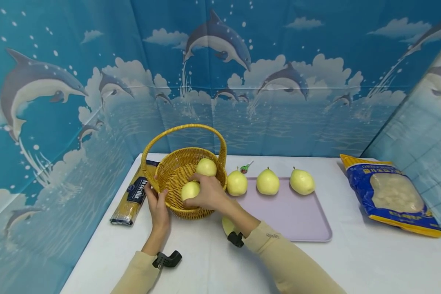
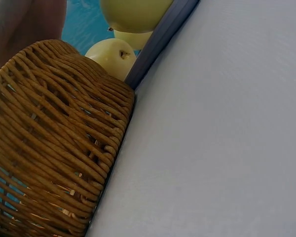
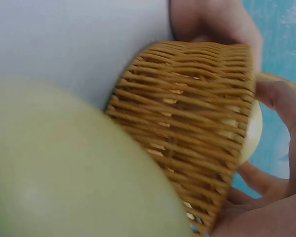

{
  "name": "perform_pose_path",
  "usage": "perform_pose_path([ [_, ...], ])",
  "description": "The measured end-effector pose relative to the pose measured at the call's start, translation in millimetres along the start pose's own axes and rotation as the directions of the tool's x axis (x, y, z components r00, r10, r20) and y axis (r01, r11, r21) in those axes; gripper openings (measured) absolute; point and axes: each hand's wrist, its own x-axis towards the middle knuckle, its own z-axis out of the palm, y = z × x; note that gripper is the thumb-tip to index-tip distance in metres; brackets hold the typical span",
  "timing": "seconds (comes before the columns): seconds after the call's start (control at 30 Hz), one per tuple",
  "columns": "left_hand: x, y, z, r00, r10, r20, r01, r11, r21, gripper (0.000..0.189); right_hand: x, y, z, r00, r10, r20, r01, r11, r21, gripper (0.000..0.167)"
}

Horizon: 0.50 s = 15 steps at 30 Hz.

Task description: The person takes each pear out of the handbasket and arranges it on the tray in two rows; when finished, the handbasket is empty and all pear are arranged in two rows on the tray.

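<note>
1 part-hidden pear (image 1: 190, 190) is gripped by the right hand (image 1: 210, 192), the basket (image 1: 178, 160) seemingly by the left (image 1: 158, 206).

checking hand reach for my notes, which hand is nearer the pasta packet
Left. The left hand holds the left side of the basket, close by the pasta packet. The right hand is farther away, over the basket's right half, gripping a pear.
</note>
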Motion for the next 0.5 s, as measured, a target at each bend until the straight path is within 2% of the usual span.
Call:
perform_pose_path([
  [0.23,-0.9,1.0,1.7,1.000,-0.008,0.004,0.008,1.000,-0.001,0.060,-21.9,3,-28,0.998,-0.043,-0.054,0.048,0.994,0.099,0.070],
  [0.5,-0.5,2.5,-0.9,1.000,-0.021,-0.009,0.020,1.000,-0.010,0.058,-57.8,13,-48,0.992,-0.080,-0.101,0.100,0.971,0.216,0.071],
])
